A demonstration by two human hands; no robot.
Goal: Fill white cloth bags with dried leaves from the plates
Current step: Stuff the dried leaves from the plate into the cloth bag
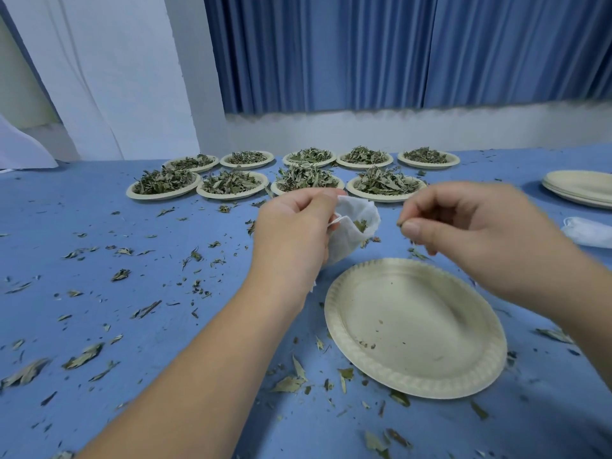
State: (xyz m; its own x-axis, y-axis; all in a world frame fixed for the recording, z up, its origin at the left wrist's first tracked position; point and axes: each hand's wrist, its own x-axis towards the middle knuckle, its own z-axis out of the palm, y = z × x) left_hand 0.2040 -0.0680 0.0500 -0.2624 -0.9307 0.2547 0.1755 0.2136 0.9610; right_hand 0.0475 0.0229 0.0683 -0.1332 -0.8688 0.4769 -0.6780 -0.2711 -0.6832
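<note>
Left hand grips bag above tabletop, mouth held open, leaves visible inside. Right hand, just right of bag, pinches leaf fragment between thumb and fingers. Near plate lies almost bare below. Nine leaf-filled plates stand behind.
</note>
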